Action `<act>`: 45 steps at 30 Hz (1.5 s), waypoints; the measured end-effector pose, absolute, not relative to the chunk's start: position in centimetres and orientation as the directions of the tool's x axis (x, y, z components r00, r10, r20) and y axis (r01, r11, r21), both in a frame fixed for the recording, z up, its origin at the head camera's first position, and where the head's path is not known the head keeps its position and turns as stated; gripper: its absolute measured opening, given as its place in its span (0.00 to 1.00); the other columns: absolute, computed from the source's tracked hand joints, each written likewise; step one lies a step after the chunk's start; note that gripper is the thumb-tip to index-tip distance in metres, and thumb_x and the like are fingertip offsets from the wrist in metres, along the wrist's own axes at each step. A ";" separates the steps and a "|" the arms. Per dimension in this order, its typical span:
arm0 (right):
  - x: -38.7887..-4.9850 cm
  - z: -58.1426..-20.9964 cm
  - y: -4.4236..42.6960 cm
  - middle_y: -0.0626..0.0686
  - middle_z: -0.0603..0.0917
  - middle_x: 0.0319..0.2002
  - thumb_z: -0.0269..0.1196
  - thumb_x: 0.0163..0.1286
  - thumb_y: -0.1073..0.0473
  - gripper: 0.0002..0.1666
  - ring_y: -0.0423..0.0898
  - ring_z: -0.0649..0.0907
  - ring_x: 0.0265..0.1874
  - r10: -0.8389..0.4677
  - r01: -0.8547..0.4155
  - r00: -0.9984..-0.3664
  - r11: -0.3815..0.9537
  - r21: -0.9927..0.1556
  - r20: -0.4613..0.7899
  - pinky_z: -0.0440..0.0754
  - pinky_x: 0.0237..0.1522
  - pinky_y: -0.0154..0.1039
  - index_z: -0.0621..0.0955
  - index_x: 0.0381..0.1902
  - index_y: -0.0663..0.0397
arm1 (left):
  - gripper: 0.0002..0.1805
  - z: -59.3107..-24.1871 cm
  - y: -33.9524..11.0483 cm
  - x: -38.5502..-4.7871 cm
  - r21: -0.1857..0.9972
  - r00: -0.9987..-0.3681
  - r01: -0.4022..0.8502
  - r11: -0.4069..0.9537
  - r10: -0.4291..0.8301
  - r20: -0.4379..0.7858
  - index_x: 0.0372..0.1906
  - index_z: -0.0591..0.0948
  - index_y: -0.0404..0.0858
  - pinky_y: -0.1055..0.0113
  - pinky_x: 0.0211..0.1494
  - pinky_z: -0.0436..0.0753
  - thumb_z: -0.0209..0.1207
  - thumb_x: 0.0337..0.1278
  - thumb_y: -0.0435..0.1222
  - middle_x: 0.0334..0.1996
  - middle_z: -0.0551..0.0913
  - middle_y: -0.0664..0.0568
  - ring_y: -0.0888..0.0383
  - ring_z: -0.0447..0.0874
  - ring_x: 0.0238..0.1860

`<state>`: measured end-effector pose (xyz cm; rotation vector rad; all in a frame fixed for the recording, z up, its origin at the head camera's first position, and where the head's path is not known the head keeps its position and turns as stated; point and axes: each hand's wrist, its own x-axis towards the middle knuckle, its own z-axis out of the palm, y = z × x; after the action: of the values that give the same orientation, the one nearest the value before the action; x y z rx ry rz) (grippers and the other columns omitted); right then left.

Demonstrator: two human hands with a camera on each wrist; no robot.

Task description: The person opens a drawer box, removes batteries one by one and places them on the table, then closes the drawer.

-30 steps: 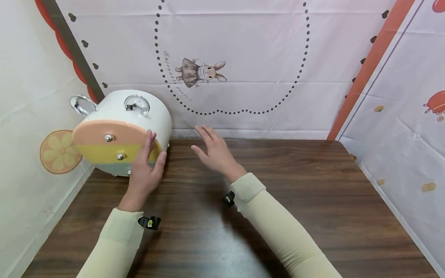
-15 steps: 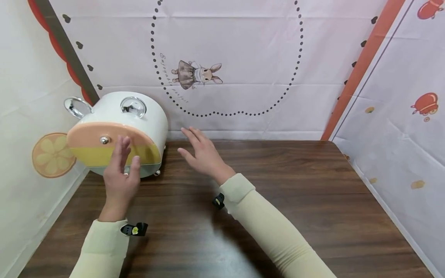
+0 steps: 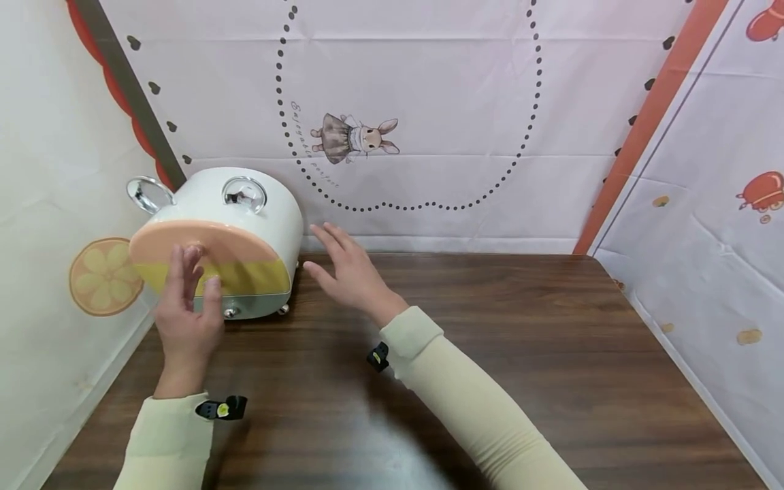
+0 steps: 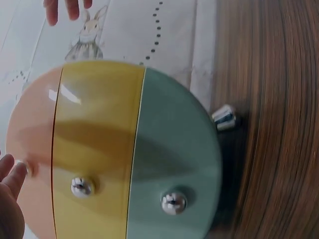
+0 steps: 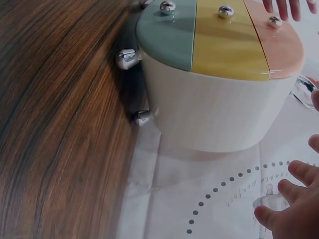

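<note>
A rounded white storage box (image 3: 278, 218) stands on short silver feet at the table's back left. Two silver ring-shaped ears rise from its top. Its front has a peach drawer (image 3: 229, 238) above a yellow drawer (image 4: 97, 134) and a green drawer (image 4: 172, 129), each with a silver knob. My left hand (image 3: 188, 327) is raised before the front, its fingers extended close to the peach drawer's knob (image 5: 274, 21); the right wrist view shows them apart from it. Beside the box's right side hovers my right hand (image 3: 355, 279), fingers spread, holding nothing.
The brown wood-grain table (image 3: 490, 340) extends to the right and toward me. A printed cloth (image 3: 429, 88) with a rabbit picture covers the back wall right behind the box. Another cloth wall (image 3: 55, 204) runs close along the left.
My left hand has moved left across the box's front, from its right edge toward the peach knob. My right hand has shifted left, nearer the box's side. The drawers look the same.
</note>
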<state>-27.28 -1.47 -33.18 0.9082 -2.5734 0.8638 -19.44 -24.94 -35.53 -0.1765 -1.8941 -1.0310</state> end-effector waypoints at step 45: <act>-28.0 -34.0 -5.8 0.47 0.53 0.77 0.50 0.73 0.39 0.40 0.47 0.60 0.74 -0.483 -0.564 -0.820 0.592 -0.575 0.307 0.65 0.70 0.48 0.49 0.77 0.31 | 0.37 -37.8 -34.6 -23.1 0.703 -0.579 0.151 0.695 -0.514 0.633 0.73 0.60 0.61 0.70 0.68 0.63 0.55 0.58 0.43 0.69 0.67 0.51 0.55 0.64 0.68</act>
<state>-27.98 -5.83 -33.97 0.8907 -2.6962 1.0372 -23.12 -34.65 -37.83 0.2789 -1.9981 -0.9266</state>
